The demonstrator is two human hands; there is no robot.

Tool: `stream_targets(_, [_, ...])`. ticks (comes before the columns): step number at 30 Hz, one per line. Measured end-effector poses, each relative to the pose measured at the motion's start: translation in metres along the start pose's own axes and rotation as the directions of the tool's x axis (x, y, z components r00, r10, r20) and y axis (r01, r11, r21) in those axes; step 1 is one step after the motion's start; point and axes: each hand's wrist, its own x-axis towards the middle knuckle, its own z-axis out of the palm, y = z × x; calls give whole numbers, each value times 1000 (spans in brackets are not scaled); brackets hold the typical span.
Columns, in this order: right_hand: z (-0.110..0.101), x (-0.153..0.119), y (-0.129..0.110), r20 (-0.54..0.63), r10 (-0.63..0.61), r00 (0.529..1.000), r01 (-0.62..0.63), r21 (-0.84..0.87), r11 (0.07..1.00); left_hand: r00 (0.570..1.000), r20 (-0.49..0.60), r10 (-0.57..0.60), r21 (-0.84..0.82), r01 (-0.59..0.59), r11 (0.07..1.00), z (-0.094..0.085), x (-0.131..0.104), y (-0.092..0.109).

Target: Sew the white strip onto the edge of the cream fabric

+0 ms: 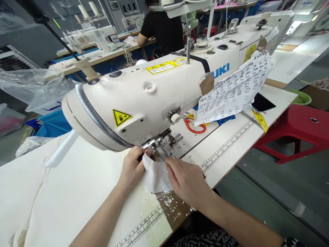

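Note:
A white piece of fabric (157,176) lies under the needle area of the white sewing machine (133,103). On its left side, the fingers of my left hand (132,166) are closed on the fabric's upper edge, close to the presser foot. My right hand (187,180) is at the fabric's right edge, fingers pinched around a slim metal tool (161,153) that points up toward the needle area. The tool's exact kind is unclear, and my fingers cover its lower end. The needle itself is hidden behind the machine head and metal parts.
Orange-handled scissors (195,127) lie behind the needle area. A handwritten sheet (233,89) hangs on the machine arm. Beside it are a dark phone-like object (263,102) and a yellow tape measure (260,120). A red stool (295,130) stands at right; a person (164,29) sits beyond.

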Motion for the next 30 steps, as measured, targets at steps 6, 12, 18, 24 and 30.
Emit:
stream_targets(6, [2, -2, 1, -4, 9, 1000, -9, -5, 1000, 1000, -13, 11, -31, -11, 999, 1, 0, -1])
stream_targets(12, [3, 0, 0, 0, 18, 1000, -18, -40, 999, 1000, 1, 18, -28, -18, 999, 2, 0, -4])
stream_targets(18, [3, -1, -1, -2, 12, 1000, -13, -68, 998, 1000, 8, -1, -23, 1, 1000, 1, 0, -4])
stream_targets(24, [3, -3, 0, -38, -7, 999, 7, 1, 1000, 1000, 3, 0, -19, 0, 1000, 1, 0, -3])
stream_targets(30, [5, -1, 1, -49, -7, 999, 7, -8, 1000, 1000, 4, -2, 9, 2, 1000, 1, 0, -3])
